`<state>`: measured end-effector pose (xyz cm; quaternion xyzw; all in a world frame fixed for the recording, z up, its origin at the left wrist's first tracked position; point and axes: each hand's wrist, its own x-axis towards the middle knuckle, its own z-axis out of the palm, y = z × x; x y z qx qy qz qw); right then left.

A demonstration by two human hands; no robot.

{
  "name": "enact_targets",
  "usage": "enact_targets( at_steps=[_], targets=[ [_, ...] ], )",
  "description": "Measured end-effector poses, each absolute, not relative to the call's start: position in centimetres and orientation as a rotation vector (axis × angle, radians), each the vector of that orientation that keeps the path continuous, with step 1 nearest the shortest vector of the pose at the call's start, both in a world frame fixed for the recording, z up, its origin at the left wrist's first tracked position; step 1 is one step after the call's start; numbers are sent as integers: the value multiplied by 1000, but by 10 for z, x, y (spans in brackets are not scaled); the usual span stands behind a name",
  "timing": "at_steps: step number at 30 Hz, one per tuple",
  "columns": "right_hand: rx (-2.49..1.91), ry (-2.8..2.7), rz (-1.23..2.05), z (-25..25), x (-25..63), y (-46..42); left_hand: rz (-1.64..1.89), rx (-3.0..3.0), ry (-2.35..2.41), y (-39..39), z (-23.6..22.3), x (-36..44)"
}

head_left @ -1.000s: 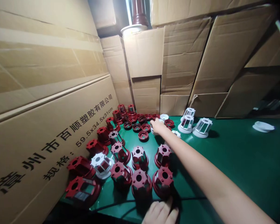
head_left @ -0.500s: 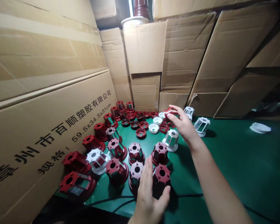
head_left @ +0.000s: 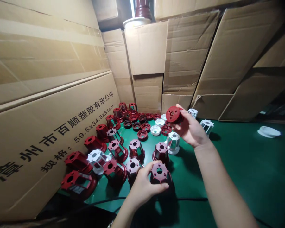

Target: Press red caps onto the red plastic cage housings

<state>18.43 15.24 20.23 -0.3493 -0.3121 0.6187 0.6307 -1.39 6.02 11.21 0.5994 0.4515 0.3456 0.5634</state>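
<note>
Head view: right hand [head_left: 192,130] grips round, holed red cap [head_left: 173,118]; left hand [head_left: 145,181] clasps maroon, stud-topped housing [head_left: 160,177]

Stacked cardboard boxes [head_left: 192,50] behind a green desk [head_left: 242,164]; at left, a carton [head_left: 54,117] with black Chinese print; nearer, a dark cable [head_left: 194,199].

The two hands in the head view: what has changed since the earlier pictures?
The right hand has taken a red cup, moved rightward, and turned it so its holed face shows. The left hand has reached forward and taken hold of a red lantern frame. The white disc and cardboard boxes stayed put.
</note>
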Motion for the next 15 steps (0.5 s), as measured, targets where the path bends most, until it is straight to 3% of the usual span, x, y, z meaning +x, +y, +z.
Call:
enact_targets(
  at_steps=[6,9,15],
  targets=[
    [-735,-569,1462,218,201,146,813,1014,496,82,126,-5],
    [-728,-591,1453,220,204,143,802,1078,477,94,139,5],
    [-725,-755,1420,216,209,135,1107,1166,644,117,162,16]
  ],
)
